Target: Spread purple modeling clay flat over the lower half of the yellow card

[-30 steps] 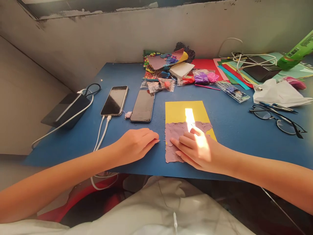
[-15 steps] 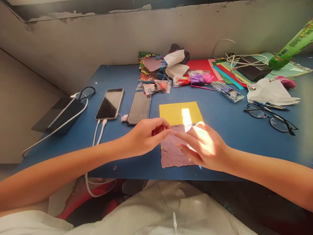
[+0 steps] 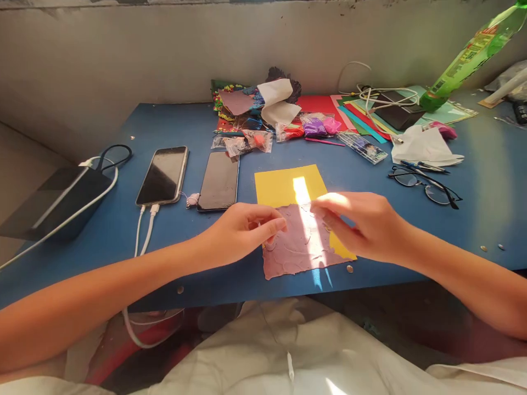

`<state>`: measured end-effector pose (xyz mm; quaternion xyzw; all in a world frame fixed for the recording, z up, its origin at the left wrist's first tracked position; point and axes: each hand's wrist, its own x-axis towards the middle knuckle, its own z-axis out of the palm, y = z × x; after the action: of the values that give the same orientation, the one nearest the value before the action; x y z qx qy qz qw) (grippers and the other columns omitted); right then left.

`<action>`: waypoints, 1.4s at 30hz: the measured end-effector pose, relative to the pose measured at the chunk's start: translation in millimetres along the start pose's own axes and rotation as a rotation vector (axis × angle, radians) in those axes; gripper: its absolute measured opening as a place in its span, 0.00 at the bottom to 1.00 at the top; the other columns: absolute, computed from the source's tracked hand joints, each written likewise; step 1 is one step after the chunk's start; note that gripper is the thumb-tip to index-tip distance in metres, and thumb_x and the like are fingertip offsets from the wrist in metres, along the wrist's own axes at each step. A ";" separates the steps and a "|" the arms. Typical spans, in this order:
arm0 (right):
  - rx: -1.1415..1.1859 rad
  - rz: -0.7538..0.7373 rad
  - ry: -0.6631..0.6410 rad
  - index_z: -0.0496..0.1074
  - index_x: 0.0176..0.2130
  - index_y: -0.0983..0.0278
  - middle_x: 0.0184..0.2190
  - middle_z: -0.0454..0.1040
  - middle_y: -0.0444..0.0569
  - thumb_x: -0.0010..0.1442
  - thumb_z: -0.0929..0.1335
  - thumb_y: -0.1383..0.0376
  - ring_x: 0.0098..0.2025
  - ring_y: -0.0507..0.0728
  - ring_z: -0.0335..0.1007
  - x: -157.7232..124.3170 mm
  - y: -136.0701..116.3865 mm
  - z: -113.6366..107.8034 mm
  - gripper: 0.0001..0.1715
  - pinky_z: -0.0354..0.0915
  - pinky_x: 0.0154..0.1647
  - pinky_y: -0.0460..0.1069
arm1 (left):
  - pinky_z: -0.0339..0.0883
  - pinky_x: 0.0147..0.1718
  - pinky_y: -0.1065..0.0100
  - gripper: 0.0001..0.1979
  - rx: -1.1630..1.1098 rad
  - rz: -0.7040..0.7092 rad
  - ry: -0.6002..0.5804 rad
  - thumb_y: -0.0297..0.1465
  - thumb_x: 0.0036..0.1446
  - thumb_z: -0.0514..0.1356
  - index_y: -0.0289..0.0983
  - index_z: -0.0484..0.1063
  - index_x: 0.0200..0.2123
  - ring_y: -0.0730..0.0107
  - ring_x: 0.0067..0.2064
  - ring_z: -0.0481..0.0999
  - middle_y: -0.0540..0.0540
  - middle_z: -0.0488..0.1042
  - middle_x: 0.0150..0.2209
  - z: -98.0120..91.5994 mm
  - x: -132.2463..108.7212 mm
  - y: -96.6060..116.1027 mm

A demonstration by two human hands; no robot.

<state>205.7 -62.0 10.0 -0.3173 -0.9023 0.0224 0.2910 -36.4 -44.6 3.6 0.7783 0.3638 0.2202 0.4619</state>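
Note:
A yellow sheet of paper [image 3: 274, 189] lies on the blue table, most of its lower part coated with a thin, wrinkled layer of mauve clay [image 3: 288, 255]. Yellow still shows along the top and at the lower right corner. Over the clay's left side is my left hand [image 3: 242, 233], thumb and fingers curled together; anything between the tips is too small to make out. My right hand [image 3: 362, 225] is closed in a pinch at the clay's upper right edge, its fingertips hiding what they grip. A strip of sunlight crosses sheet and clay.
Two phones [image 3: 162, 175] [image 3: 219, 181] lie to the left, one with white cables. Behind are small bags of coloured clay [image 3: 315, 126], coloured papers [image 3: 317, 107] and a pink stick [image 3: 325, 141]. Glasses [image 3: 426, 184], crumpled white paper [image 3: 426, 145] and a green bottle [image 3: 469, 60] are on the right.
My hands have parted: the fingertips met over the clay before, and now my right hand is further right, pinched. The lower right yellow corner has come into sight. The view has shifted slightly.

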 end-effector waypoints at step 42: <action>0.128 -0.380 -0.176 0.71 0.45 0.72 0.24 0.69 0.47 0.72 0.55 0.61 0.24 0.52 0.59 23.7 -2.5 65.7 0.23 0.57 0.24 0.48 | 0.73 0.42 0.63 0.21 0.846 0.475 0.092 0.18 0.58 0.46 0.32 0.79 0.42 0.63 0.42 0.76 0.39 0.79 0.44 -28.0 -23.8 -43.3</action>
<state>153.9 -40.6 -31.8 -0.1191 -0.9645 0.0521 0.2297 -86.4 -33.9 -21.2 0.9487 0.2538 0.1866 0.0253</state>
